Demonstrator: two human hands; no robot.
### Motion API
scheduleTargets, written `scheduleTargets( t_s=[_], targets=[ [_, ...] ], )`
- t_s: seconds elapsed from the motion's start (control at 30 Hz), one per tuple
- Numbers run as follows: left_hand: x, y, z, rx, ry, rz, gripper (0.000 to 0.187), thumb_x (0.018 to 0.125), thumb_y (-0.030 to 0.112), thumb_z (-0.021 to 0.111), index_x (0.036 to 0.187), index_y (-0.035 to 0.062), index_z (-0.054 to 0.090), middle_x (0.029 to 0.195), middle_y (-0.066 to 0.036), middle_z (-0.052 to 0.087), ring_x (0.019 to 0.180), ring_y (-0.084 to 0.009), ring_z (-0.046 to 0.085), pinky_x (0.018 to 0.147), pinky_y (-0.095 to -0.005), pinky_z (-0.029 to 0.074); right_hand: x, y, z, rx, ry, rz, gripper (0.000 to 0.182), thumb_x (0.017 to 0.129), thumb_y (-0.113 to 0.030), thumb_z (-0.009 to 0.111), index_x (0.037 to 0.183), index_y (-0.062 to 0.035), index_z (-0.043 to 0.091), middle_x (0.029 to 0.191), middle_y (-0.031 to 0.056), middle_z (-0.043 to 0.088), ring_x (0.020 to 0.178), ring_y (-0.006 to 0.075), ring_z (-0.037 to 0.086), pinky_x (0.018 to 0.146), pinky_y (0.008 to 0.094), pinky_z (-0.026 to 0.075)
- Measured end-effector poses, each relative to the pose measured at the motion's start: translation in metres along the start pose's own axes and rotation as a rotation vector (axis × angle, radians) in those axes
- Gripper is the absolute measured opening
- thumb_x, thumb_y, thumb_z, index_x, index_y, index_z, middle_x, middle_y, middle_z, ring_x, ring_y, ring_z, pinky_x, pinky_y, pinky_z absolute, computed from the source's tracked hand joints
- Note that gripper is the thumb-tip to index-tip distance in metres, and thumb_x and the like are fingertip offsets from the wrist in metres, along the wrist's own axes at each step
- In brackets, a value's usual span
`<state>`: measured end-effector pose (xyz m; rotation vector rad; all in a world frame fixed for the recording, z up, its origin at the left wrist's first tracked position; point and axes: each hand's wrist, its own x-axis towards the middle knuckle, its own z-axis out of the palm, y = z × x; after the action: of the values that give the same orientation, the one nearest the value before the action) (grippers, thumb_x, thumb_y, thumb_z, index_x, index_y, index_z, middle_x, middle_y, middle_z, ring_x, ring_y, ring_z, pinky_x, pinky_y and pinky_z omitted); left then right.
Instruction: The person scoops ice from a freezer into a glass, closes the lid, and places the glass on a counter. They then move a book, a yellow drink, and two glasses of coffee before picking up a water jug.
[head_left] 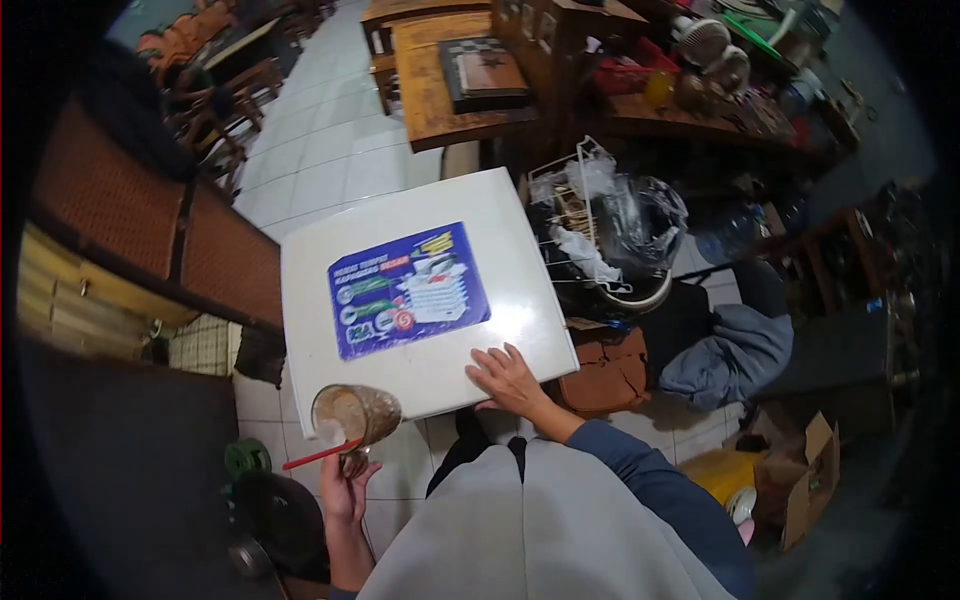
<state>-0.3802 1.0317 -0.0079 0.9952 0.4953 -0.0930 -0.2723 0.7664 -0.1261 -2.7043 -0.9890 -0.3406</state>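
My left hand [346, 492] is closed around the lower part of a footed glass [381, 413], at the near left corner of a white appliance top. A pale brown drink with what looks like ice is in the glass, and a red straw [322, 454] sticks out over its rim toward the left. My right hand [507, 380] lies on the near edge of the white appliance top [520, 270], fingers spread on the surface. On that top is a blue printed sticker [410, 290]. My thumb is partly hidden at the edge.
Right of the appliance stands a white wire rack [590, 220] with plastic bags. A brown cracked-looking seat [605, 370] and a grey cloth [730, 355] are nearby. Ahead is a wooden table [425, 90] with a dark box; a cardboard box [812, 480] sits at lower right.
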Motion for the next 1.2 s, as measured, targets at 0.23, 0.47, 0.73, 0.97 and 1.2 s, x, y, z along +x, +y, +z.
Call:
scheduleTargets(
  t_s=[0.23, 0.47, 0.73, 0.97, 1.2],
  targets=[
    [0.089, 0.005, 0.103, 0.142, -0.299, -0.122, 0.025, 0.084, 0.027, 0.032, 0.074, 0.0077, 0.045, 0.051, 0.006, 0.028, 0.047, -0.0050, 0.031, 0.064, -0.0321, 0.044, 0.014, 0.079, -0.062, 0.181, 0.278, 0.241, 0.040, 0.060, -0.027, 0.064, 0.094, -0.0102, 0.050, 0.104, 0.0113, 0.044, 0.092, 0.0260, 0.044, 0.078, 0.0355, 0.036],
    [0.129, -0.025, 0.199, 0.235, -0.459, -0.204, 0.040, 0.084, 0.037, 0.028, 0.051, 0.0138, 0.030, 0.048, 0.005, 0.026, 0.043, -0.0060, 0.029, 0.061, -0.0283, 0.044, -0.009, 0.236, -0.146, 0.280, 0.580, 0.811, 0.014, 0.064, -0.013, 0.057, 0.076, -0.0077, 0.053, 0.088, 0.0080, 0.050, 0.076, 0.0254, 0.050, 0.067, 0.0343, 0.040],
    [0.148, -0.090, 0.309, 0.125, -0.297, -0.159, 0.038, 0.084, 0.035, 0.029, 0.053, 0.0138, 0.032, 0.050, 0.004, 0.029, 0.048, -0.0073, 0.032, 0.061, -0.0282, 0.044, 0.026, 0.472, -0.206, -0.050, 0.404, 0.868, 0.016, 0.067, -0.019, 0.055, 0.079, -0.0081, 0.054, 0.090, 0.0084, 0.050, 0.082, 0.0261, 0.050, 0.070, 0.0348, 0.041],
    [0.147, -0.130, 0.360, -0.022, -0.066, -0.085, 0.033, 0.084, 0.030, 0.030, 0.059, 0.0102, 0.036, 0.051, 0.003, 0.028, 0.049, -0.0087, 0.033, 0.063, -0.0331, 0.043, 0.102, 0.666, -0.158, 0.788, 0.439, 1.132, 0.046, 0.074, -0.023, 0.052, 0.114, -0.0086, 0.037, 0.092, 0.0038, 0.051, 0.072, 0.0135, 0.050, 0.056, 0.0293, 0.045],
    [0.117, -0.134, 0.365, 0.032, 0.166, -0.027, 0.039, 0.084, 0.032, 0.028, 0.052, 0.0112, 0.031, 0.050, 0.002, 0.027, 0.048, -0.0083, 0.032, 0.063, -0.0321, 0.043, 0.145, 0.682, -0.150, 1.279, 0.543, 1.174, 0.031, 0.078, -0.031, 0.046, 0.101, -0.0095, 0.045, 0.082, 0.0024, 0.045, 0.062, 0.0114, 0.044, 0.048, 0.0248, 0.046]
  ],
)
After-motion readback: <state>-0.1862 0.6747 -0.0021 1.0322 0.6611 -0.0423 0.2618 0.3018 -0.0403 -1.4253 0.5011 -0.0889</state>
